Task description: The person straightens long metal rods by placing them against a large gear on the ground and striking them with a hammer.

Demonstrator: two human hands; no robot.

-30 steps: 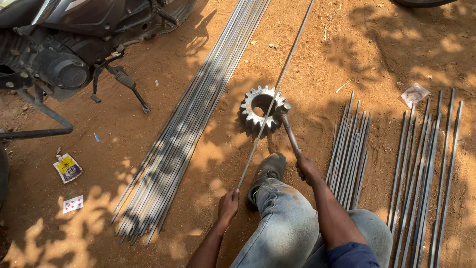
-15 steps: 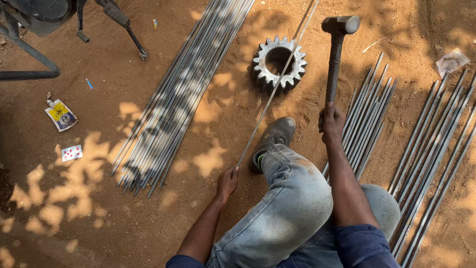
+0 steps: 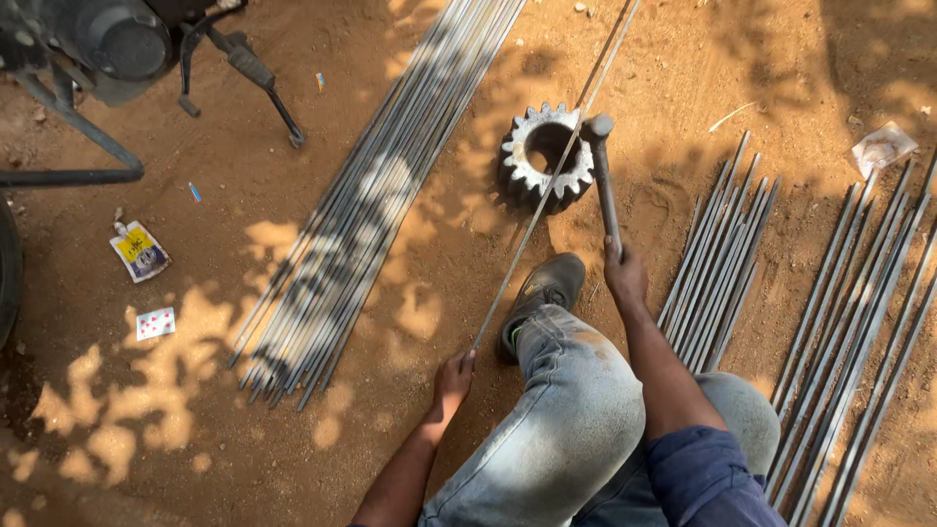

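View from above of a person seated on bare, reddish-brown earth dappled with leaf shadow. The right hand (image 3: 625, 276) is wrapped tightly round the lower end of a hammer (image 3: 605, 185), whose slim, dull handle runs up to a small cylindrical steel head; the head rests on, or just over, the rim of a gear wheel (image 3: 547, 171). The gear wheel is a thick, rough-cast ring of grey metal with blunt square teeth and a round bore, lying flat on the soil. A single thin steel rod (image 3: 547, 200), straight and smooth, crosses the gear wheel's face diagonally; its near end is pinched in the closed fingers of the left hand (image 3: 454, 376), and its far end runs out past the top edge. A scuffed dark shoe (image 3: 542, 293) sits beside the rod, below the gear wheel, at the end of a leg in faded blue denim. Left of the gear wheel lies a long bundle of rods (image 3: 361, 210), laid parallel, grey and faintly shiny. Shorter cut rods (image 3: 717, 263) lie fanned just right of the right hand, with another set farther right. A motorcycle stand (image 3: 254, 68) shows top left.
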